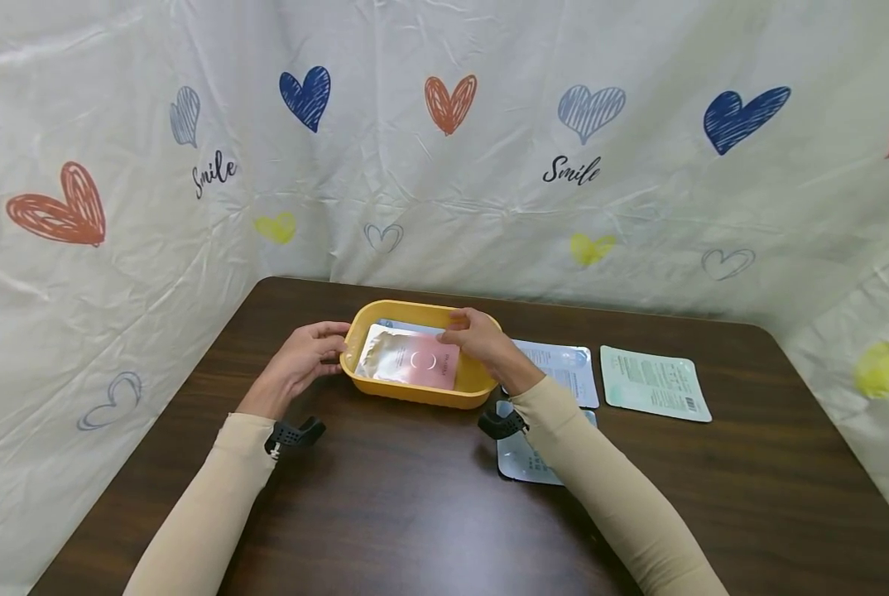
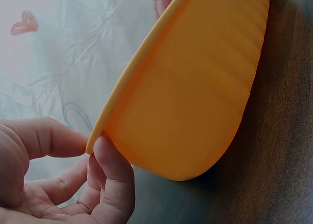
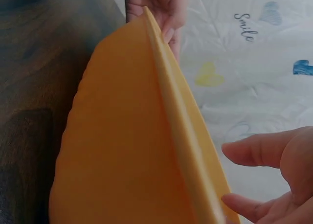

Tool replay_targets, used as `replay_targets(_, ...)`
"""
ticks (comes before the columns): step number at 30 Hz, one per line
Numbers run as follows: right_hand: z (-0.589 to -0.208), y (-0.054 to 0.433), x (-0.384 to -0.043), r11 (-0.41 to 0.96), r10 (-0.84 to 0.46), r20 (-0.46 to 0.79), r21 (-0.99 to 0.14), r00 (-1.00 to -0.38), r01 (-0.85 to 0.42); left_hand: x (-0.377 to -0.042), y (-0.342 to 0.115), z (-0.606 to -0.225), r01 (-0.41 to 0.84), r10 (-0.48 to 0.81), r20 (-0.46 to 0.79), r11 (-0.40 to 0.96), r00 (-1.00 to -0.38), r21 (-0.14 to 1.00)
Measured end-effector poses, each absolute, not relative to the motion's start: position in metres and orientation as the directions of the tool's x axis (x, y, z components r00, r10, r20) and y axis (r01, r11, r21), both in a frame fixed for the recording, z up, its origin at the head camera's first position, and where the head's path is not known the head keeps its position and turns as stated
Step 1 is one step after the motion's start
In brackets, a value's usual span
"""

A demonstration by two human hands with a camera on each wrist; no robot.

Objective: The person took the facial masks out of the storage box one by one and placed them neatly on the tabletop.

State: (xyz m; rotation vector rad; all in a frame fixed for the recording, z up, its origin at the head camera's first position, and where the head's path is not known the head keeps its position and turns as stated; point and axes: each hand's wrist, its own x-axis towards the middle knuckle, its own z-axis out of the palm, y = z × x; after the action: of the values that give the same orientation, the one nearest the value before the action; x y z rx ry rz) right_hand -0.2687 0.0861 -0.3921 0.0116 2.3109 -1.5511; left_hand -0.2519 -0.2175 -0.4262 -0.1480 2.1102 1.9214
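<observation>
A yellow plastic basket [image 1: 407, 396] stands on the table with a pink and silver sheet mask packet [image 1: 415, 358] lying in it. Beneath that packet, the edge of a blue one [image 1: 400, 325] shows. My left hand [image 1: 306, 360] pinches the basket's left end; in the left wrist view the thumb and a finger meet at its rim [image 2: 128, 77]. Over the basket's right end is my right hand [image 1: 482, 339], its thumb and fingers spread apart. Seen from the right wrist, the thumb [image 3: 257, 149] stays off the rim and nothing shows between it and the finger below.
To the right of the basket lie a pale blue packet [image 1: 564, 368] and a mint green packet [image 1: 653, 382]. Another blue packet [image 1: 522, 455] lies nearer, partly under my right forearm. A white curtain [image 1: 489, 215] printed with hearts hangs behind the brown table [image 1: 385, 513].
</observation>
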Motion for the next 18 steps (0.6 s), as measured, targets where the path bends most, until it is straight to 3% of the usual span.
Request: replay_targets(18, -0.3978, 0.0816, -0.2703, 0.374, -0.190, -0.308, -0.901, -0.932, 0.221, -0.2505, -0.2158, -0.4228, -0.271, 0.106, -0.283, 0.116, -0.953, 0.956)
